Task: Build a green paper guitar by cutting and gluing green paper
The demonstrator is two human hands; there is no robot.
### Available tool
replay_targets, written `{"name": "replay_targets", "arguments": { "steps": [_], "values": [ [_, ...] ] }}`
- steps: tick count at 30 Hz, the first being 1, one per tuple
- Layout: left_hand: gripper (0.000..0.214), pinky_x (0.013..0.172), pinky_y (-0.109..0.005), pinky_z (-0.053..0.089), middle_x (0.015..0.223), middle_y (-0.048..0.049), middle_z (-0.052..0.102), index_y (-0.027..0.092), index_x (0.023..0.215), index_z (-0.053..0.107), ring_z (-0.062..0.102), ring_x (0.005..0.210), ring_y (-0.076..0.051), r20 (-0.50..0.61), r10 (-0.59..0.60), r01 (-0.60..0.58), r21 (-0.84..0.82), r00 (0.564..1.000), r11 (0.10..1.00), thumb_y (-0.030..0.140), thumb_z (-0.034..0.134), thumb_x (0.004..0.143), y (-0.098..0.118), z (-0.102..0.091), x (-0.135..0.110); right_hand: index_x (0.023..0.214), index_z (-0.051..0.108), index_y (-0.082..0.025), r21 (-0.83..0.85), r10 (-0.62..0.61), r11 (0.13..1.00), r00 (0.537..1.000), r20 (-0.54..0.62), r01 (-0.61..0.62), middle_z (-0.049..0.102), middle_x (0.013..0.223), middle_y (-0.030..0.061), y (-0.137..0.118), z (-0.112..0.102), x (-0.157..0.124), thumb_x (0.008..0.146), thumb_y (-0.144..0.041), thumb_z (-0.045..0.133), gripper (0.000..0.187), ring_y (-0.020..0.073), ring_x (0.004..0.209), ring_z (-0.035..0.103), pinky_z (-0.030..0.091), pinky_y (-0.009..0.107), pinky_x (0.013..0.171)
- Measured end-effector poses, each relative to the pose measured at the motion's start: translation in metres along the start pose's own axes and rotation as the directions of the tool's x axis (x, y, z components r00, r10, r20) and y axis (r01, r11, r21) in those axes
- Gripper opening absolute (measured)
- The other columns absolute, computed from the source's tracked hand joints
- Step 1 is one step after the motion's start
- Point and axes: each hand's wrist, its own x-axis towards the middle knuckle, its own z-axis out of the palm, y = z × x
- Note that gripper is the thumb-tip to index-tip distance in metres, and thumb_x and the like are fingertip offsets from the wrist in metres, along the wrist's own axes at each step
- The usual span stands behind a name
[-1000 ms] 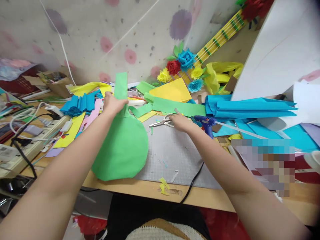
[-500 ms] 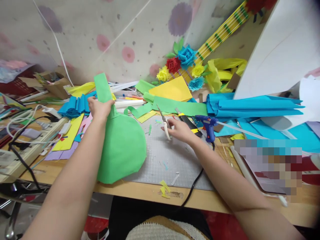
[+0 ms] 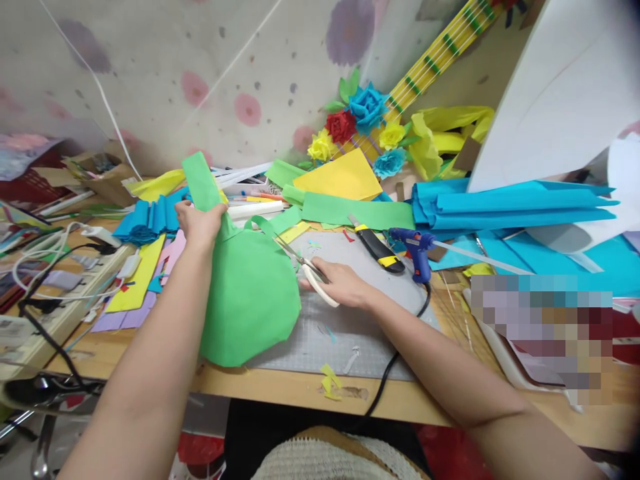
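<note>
A green paper guitar shape [image 3: 253, 300] with a round body and a straight neck stands out over the left part of the grey cutting mat [image 3: 370, 333]. Around its neck, my left hand [image 3: 201, 223] is closed, gripping the shape near where neck and body join. My right hand [image 3: 337, 280] holds white-handled scissors [image 3: 316, 283], fingers around the handles. The scissor blades point up and left, close to the upper right edge of the green body; whether they touch it I cannot tell.
Right of the scissors lie a black-and-yellow utility knife [image 3: 377, 248] and a blue glue gun [image 3: 417, 250] with its black cord. Green strips [image 3: 355, 212] and blue crepe paper [image 3: 510, 207] lie behind. A power strip [image 3: 65, 293] with cables is at left. A flower-decorated yellow guitar [image 3: 435, 63] leans on the wall.
My right hand has moved left and slightly down, bringing the scissors to the green shape's edge. My left hand keeps its grip on the neck. The view has shifted slightly.
</note>
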Motion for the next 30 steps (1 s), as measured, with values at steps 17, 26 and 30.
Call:
{"name": "replay_targets", "arguments": {
  "steps": [17, 26, 30],
  "values": [
    [0.073, 0.103, -0.04, 0.037, 0.124, -0.0162, 0.048, 0.014, 0.112, 0.04, 0.047, 0.121, -0.03, 0.023, 0.015, -0.015, 0.024, 1.0, 1.0, 0.035, 0.078, 0.053, -0.0007, 0.0032, -0.0066, 0.084, 0.057, -0.02, -0.046, -0.002, 0.999, 0.998, -0.059, 0.0, 0.063, 0.074, 0.0027, -0.0019, 0.0, -0.0016, 0.082, -0.067, 0.042, 0.05, 0.0144, 0.062, 0.05, 0.026, 0.024, 0.056],
    [0.07, 0.1, -0.041, 0.038, 0.123, -0.0135, 0.049, 0.017, 0.109, 0.041, 0.048, 0.12, -0.029, 0.021, 0.034, -0.035, 0.023, 0.999, 0.999, 0.036, 0.078, 0.053, 0.0005, 0.0038, -0.0073, 0.077, 0.06, -0.019, -0.014, -0.012, 1.0, 0.995, -0.098, 0.011, 0.059, 0.064, 0.0002, 0.0033, -0.0001, -0.0014, 0.082, -0.063, 0.047, 0.046, 0.0112, 0.055, 0.045, 0.023, 0.024, 0.054],
    [0.069, 0.102, -0.04, 0.037, 0.12, -0.0121, 0.051, 0.017, 0.107, 0.041, 0.048, 0.12, -0.029, 0.018, 0.051, -0.052, 0.036, 0.999, 0.998, 0.035, 0.078, 0.053, 0.0034, 0.002, -0.0092, 0.077, 0.061, -0.019, -0.021, -0.014, 1.0, 0.994, -0.11, 0.011, 0.059, 0.064, 0.0005, 0.0057, -0.0005, -0.002, 0.083, -0.062, 0.047, 0.046, 0.011, 0.055, 0.045, 0.023, 0.024, 0.054]
  ]
}}
